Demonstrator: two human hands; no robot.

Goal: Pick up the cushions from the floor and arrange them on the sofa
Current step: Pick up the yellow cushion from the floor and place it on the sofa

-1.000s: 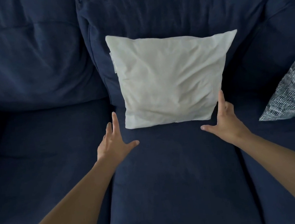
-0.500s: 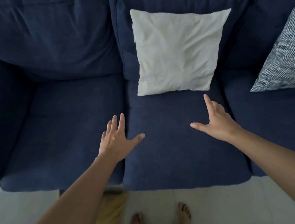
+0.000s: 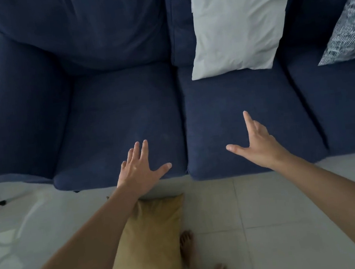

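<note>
View change: a second ago the sofa (image 3: pixel 124 109) filled the whole picture; now its front edge, the tiled floor (image 3: pixel 260 213) and the person's bare feet (image 3: pixel 186 245) show below it.
White cushion: the white cushion (image 3: pixel 236 22) leans on the sofa's back over the middle seat, as before, but now lies higher in the picture and well apart from both hands.
Left hand: the left hand (image 3: pixel 138 170) was just beside the white cushion's lower left corner; now it hovers over the front edge of the sofa's left seat, grip spread wide, holding nothing.
Right hand: the right hand (image 3: pixel 256 147) touched or nearly touched the white cushion's lower right corner a second ago; now it is over the front of the sofa's middle seat, forefinger and thumb splayed apart, empty.
Yellow cushion: a yellow cushion (image 3: pixel 153 238), unseen a second ago, lies flat on the floor just in front of the sofa's left seat, beside the left foot.
Patterned cushion: the patterned cushion (image 3: pixel 349 32) leans at the sofa's right end.
Hidden: the left forearm covers the yellow cushion's left side, and its near edge blurs into a pale patch.
Cut off: the white cushion's top and the patterned cushion's right part run out of the picture; the feet are cropped at the bottom edge.
Unclear: dark thin objects on the floor left of the sofa are too small to identify.
</note>
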